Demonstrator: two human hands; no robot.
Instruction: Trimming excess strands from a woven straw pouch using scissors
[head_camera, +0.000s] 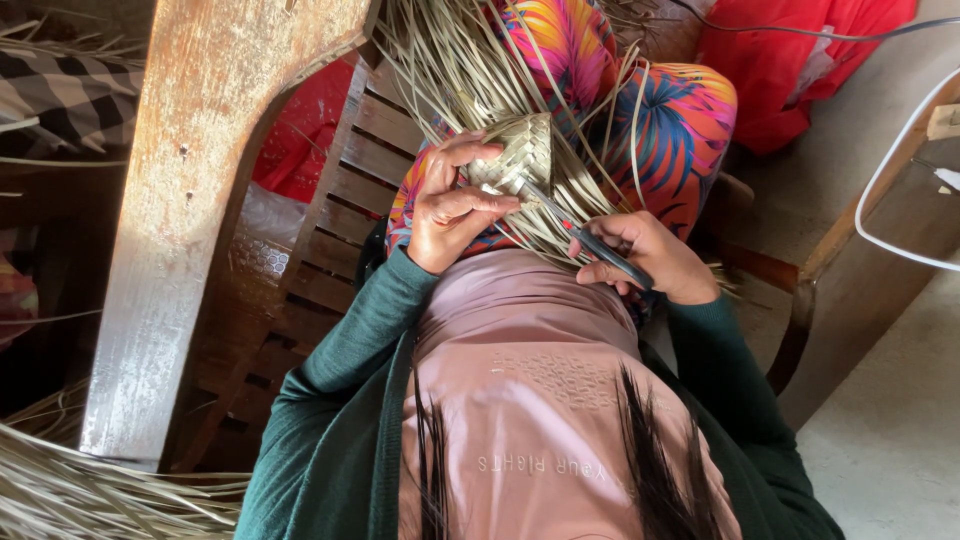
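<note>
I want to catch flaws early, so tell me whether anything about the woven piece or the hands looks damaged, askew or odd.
Nothing stands out. The left hand holds the small woven piece, whose plaiting looks even. The right hand holds a thin dark tool with its tip at the piece. Loose strips trail untrimmed from it, fanning over the lap.

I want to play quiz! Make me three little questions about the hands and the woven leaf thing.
1. True or false: the left hand grips the small tan pouch woven of palm-leaf strips.
2. Which hand holds the thin dark-handled metal tool? A left, B right.
3. Fill in: the tool's tip touches the ____.

Key
1. True.
2. B, the right hand.
3. Pouch; loose strips trail away from it over the lap's bright flowered cloth.
</note>
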